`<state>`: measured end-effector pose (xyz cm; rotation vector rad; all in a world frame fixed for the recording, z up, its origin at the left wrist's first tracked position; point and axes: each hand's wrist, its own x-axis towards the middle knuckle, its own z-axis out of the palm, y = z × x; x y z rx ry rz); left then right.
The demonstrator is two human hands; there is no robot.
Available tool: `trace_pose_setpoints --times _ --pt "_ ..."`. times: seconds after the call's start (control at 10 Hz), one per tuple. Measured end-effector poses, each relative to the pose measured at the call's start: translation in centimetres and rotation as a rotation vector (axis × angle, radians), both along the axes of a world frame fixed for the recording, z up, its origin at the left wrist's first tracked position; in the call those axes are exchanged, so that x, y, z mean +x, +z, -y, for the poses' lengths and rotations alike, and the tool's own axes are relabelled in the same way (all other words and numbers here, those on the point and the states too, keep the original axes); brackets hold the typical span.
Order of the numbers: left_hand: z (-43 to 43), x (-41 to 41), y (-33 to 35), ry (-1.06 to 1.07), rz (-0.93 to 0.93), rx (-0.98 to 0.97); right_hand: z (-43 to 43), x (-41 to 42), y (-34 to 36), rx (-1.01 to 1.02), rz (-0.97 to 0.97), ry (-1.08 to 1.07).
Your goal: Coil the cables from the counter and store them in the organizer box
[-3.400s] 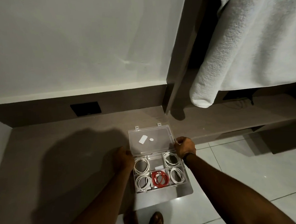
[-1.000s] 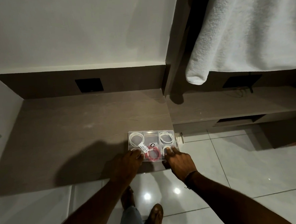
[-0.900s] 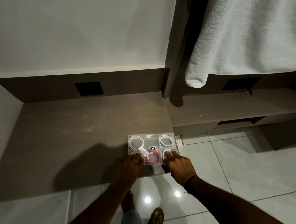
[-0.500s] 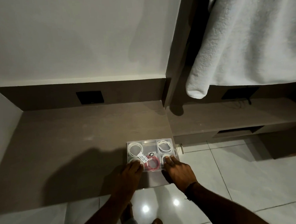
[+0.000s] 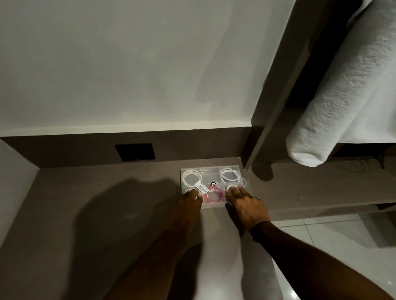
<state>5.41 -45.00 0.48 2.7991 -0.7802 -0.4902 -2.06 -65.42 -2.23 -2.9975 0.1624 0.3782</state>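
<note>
My left hand (image 5: pixel 188 205) and my right hand (image 5: pixel 246 203) both lie flat on the near part of the box (image 5: pixel 211 171), fingers spread and pressing down on its clear lid, gripping nothing. The fingertips of my left hand cover the near left compartment, and those of my right hand cover the near right one, so I can only glimpse a bit of white under each.

The box sits on the brown table (image 5: pixel 81 226), toward its far right corner, close to the back panel and just left of the upright wooden divider (image 5: pixel 278 75). Its lid is shut. Through the plastic I can see a coiled white cable (image 5: pixel 191 177) in the far left compartment and another white coil (image 5: pixel 229 174) in the far right one. A red cable (image 5: pixel 215 195) lies coiled in the near middle compartment, between my two hands. A small white label (image 5: pixel 201 187) and a small dark sticker (image 5: pixel 213 183) sit on the lid near the middle.

A dark wall socket plate (image 5: pixel 134 152) is set into the back panel to the left of the box. My arms throw a broad shadow across the table on the left. A white towel (image 5: pixel 350 82) hangs at upper right, above a lower shelf (image 5: pixel 322 188). Pale floor tiles (image 5: pixel 338 257) show at lower right.
</note>
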Motion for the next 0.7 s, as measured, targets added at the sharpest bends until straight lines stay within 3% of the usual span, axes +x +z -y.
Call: trace_pose_setpoints --times 0.1,0.4,0.5,0.6,0.7 --pt "1.1 3.6 -2.7 -0.169 0.208 0.055 0.7 2.8 0.1 0.004 0.025 -0.026" --pt "1.3 6.3 -2.0 -0.131 0.232 -0.096 2.8 5.3 -0.8 -0.005 -0.056 -0.005" --pt "1.5 6.0 -1.7 -0.172 0.242 -0.055 2.5 5.3 0.0 0.006 -0.074 -0.018" --pt "1.6 6.3 -0.3 -0.225 0.297 -0.031 1.8 5.1 1.7 0.025 0.006 -0.013" --pt "1.3 5.9 1.6 -0.175 0.383 -0.101 0.4 3.8 5.3 0.131 0.240 -0.126"
